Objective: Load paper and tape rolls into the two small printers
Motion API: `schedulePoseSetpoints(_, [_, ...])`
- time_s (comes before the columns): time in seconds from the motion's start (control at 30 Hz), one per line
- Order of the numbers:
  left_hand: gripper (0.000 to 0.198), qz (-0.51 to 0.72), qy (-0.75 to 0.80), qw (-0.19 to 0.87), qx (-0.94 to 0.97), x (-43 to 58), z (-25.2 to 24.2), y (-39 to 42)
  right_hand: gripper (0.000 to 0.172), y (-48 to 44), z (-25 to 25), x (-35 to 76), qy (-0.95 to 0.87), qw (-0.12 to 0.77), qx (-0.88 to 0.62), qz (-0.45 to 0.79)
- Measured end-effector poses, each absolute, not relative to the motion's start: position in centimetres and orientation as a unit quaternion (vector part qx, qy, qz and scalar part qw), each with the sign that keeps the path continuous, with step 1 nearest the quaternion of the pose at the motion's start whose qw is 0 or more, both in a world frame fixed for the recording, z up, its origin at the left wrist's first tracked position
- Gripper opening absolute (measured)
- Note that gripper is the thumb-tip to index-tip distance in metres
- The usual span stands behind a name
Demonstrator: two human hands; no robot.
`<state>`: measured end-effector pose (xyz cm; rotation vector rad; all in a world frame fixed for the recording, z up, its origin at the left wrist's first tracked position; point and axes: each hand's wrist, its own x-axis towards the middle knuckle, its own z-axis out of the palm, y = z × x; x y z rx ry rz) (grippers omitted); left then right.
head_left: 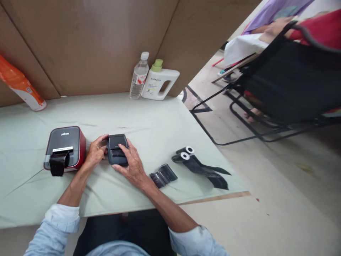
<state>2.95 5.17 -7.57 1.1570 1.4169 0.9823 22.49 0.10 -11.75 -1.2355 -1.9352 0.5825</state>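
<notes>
A small black portable printer [117,140] lies on the cloth-covered table in front of me. My right hand [132,163] grips its right side, the thumb along the near edge and the index finger on the top. Against the printer's left side, the fingers of my left hand [96,150] are curled; their tips are partly hidden. Close to my left forearm sits a red and black label printer [64,137], with a dark strip [59,164] hanging from its front slot. Right of my right hand lies a crumpled piece of black film [163,175].
Two rolls of black film [182,156] with white cores trail loose ends toward the right table edge. At the back stand a water bottle [139,76], a white jug [157,83] and an orange bottle [22,85]. A black folding chair [285,78] with a seated person is beyond.
</notes>
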Motion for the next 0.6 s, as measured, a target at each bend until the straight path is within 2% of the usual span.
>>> schedulePoseSetpoints(0.13, [0.064,0.421,0.589,0.436,0.535,2.6,-7.5,4.8,0.09,0.2,-11.8,22.3,-0.754,0.379,-0.485,0.231])
schedulePoseSetpoints(0.27, [0.056,0.431,0.514,0.348,0.655,2.2,-6.5,4.7,0.09,0.4,-11.9,22.1,-0.752,0.383,-0.483,0.23])
schedulePoseSetpoints(0.4, [0.052,0.38,0.462,0.342,0.725,2.0,-6.0,5.1,0.091,0.6,-12.1,21.9,-0.75,0.39,-0.482,0.231])
schedulePoseSetpoints(0.6, [0.057,0.357,0.45,0.336,0.746,1.6,-6.0,5.2,0.089,0.7,-12.1,21.8,-0.739,0.407,-0.482,0.237])
